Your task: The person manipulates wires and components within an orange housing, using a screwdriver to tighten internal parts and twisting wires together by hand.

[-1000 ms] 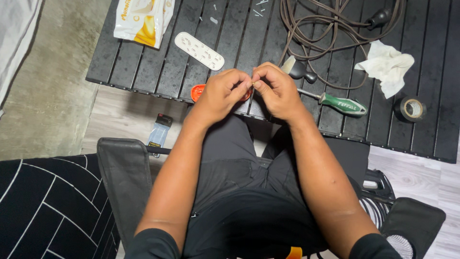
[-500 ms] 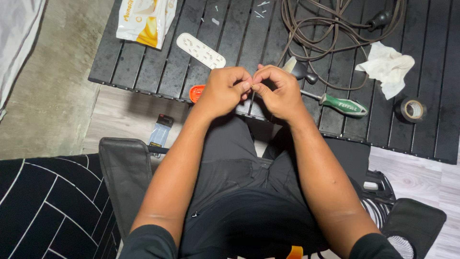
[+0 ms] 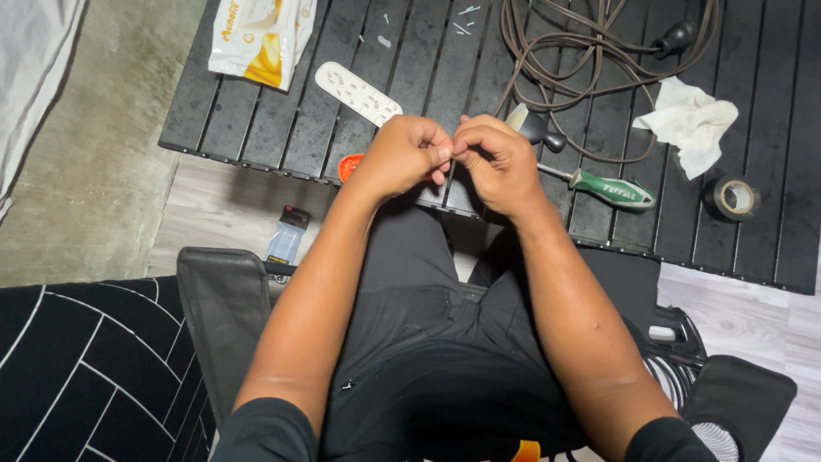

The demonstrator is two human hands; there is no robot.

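Meeting knuckle to knuckle at the near edge of the black slatted surface: left hand and right hand, both curled shut, fingertips pinching something too small to identify. Beside them: green-handled screwdriver, brown cable, white strip, orange item, tape roll, crumpled tissue.

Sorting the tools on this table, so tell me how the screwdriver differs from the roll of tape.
The screwdriver is long and slim with a green handle; the roll of tape is a small dark ring. The screwdriver lies flat at a slant, its tip end hidden by the right hand; the roll of tape sits apart from both hands, nearer the table's right end. Both rest on the black slatted table.
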